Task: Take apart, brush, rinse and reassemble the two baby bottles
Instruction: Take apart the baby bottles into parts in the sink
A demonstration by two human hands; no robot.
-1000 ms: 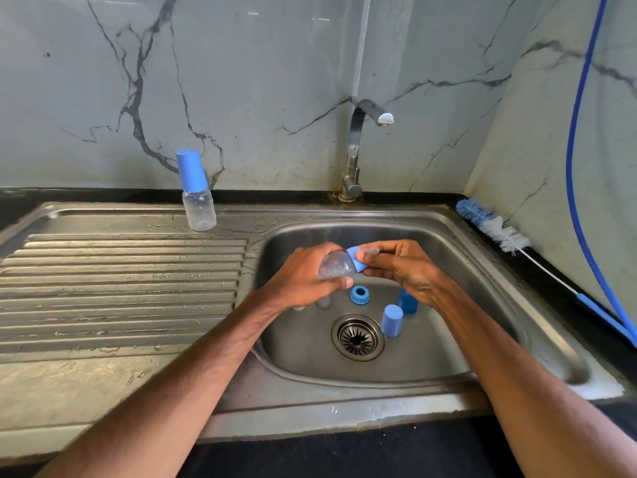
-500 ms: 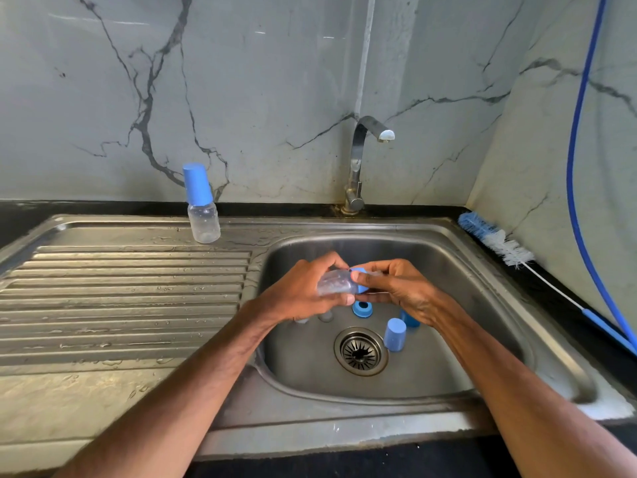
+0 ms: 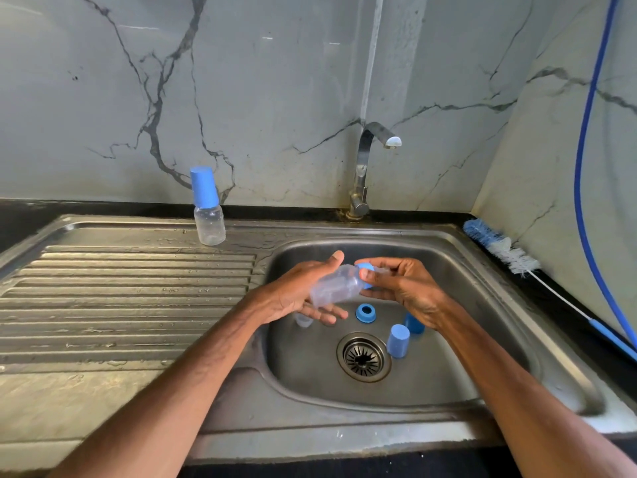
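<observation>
Clear bottle (image 3: 336, 288) lies tilted across the straight, open fingers of the left hand (image 3: 300, 298), just behind the drain (image 3: 363, 357) and above it. Right hand (image 3: 406, 291) pinches the blue collar (image 3: 366, 270) at its neck. Beside the drain: loose ring (image 3: 366, 312), cap (image 3: 398, 340). Second bottle (image 3: 208, 215) stands capped, well left of and behind the drain. Brush (image 3: 499, 248) lies well right of the drain.

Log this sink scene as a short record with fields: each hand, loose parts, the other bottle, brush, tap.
left hand: open, clear bottle lying across its palm
right hand: pinches blue collar at that bottle's neck
loose in sink basin: blue ring, blue cap
second bottle: capped, upright on drainboard
bottle brush: on the right counter
tap: no stream visible
</observation>
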